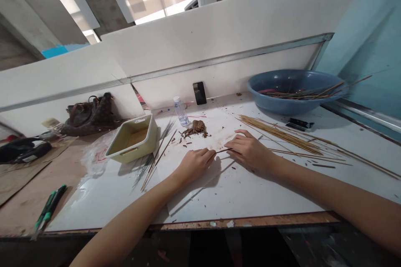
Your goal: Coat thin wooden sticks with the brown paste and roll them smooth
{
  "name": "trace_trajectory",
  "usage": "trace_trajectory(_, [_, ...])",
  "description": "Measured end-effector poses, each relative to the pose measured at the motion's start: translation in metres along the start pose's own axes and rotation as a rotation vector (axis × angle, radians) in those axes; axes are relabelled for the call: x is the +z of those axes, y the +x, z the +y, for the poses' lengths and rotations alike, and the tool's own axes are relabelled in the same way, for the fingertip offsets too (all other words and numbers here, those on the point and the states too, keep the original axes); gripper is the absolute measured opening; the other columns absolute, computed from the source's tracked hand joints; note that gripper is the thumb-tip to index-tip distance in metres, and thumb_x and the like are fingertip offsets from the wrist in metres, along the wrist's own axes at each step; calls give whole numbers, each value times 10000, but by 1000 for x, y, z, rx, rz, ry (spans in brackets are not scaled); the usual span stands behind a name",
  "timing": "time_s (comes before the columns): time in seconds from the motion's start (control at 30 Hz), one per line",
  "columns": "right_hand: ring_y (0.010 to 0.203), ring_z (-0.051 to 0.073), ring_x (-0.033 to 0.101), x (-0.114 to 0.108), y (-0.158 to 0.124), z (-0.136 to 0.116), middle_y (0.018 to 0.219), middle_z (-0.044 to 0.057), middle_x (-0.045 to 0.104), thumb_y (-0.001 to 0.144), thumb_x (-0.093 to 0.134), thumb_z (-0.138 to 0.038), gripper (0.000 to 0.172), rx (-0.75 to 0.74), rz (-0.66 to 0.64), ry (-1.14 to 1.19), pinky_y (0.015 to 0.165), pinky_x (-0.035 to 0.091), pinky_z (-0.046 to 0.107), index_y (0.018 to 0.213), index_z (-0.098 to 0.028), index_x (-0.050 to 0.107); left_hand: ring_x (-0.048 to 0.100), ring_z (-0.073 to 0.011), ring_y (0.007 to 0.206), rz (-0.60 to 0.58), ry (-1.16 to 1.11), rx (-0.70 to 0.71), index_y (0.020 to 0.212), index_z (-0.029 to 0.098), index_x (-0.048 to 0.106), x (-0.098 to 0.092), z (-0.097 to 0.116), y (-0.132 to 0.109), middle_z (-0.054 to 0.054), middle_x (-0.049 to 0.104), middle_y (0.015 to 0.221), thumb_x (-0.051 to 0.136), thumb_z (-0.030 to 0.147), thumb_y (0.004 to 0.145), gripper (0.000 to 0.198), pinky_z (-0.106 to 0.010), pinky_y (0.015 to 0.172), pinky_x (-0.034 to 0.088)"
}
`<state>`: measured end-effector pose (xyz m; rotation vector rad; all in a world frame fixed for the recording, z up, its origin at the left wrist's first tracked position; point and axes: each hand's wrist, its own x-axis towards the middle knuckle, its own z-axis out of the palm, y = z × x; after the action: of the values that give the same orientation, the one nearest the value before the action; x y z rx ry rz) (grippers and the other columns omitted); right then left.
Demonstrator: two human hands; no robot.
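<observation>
**One thin brown stick (223, 150) held low over the white tabletop (238, 200)**

Our left hand (194, 166) is closed, its fingers curled around one end of the stick. Our right hand (249, 149) is partly closed, its fingers curved over the other end, so the stick lies between our hands, just above the tabletop. Beyond our right hand, a long bundle of thin sticks (278, 139) lies across the table, with a few loose ones near it. Above that sits a blue basin (282, 106) holding more sticks, some poking past its rim. A small black object (299, 124) lies just beside the basin.

Ahead of our hands is a brown clump (198, 127) with scattered bits around it. Behind it stand a plastic water bottle (181, 111) and a phone (199, 93) propped against the wall. To our left are a cream dish (134, 150), a brown bag (89, 116), and two green-and-black tools (50, 208) lying at the table's near corner.
</observation>
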<state>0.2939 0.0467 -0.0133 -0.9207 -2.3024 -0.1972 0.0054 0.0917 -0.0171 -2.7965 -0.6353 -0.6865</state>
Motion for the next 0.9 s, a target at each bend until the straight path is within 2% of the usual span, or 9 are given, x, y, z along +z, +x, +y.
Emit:
trace_trajectory(0.1, [977, 268, 763, -1, -1, 2, 1053, 81, 842, 1101, 667, -227, 124, -1, 7, -15, 1179, 453, 580, 1177, -205, 762, 779, -189, 747, 12, 2, -1, 1127, 192, 749, 0, -1, 0, -44, 791, 873, 525, 219, 1148, 227, -313, 592, 571])
trace_trajectory(0.17, [902, 247, 743, -2, -1, 2, 961, 56, 826, 1104, 656, -214, 108, 3, 30, -6, 1153, 467, 549, 1088, -210, 762, 777, -187, 744, 19, -2, -1, 1128, 190, 749, 0, -1, 0, -42, 790, 871, 526, 221, 1147, 227, -316, 592, 572])
trace_trajectory(0.3, [804, 215, 694, -5, 1, 1, 863, 27, 790, 1125, 614, -204, 194, -8, 35, 28, 1104, 487, 502, 992, -216, 755, 776, -188, 744, 14, -14, -2, 1139, 191, 749, -1, 0, 0, -40, 793, 878, 521, 222, 1145, 230, -322, 591, 578])
trace_trajectory(0.53, [890, 256, 720, -1, 0, 4, 951, 73, 815, 1105, 672, -255, 103, -18, 50, 18, 1065, 507, 523, 1082, -197, 755, 777, -190, 747, 11, -13, -9, 1130, 192, 755, -1, 0, 0, -51, 789, 874, 533, 217, 1135, 224, -309, 603, 593])
trace_trajectory(0.9, [858, 252, 692, -4, 1, 3, 885, 54, 792, 1128, 623, -218, 158, -43, 83, 76, 950, 536, 471, 1051, -218, 760, 775, -186, 742, 10, -10, 3, 1138, 194, 744, -2, 0, 0, -47, 790, 875, 520, 215, 1146, 225, -301, 597, 581])
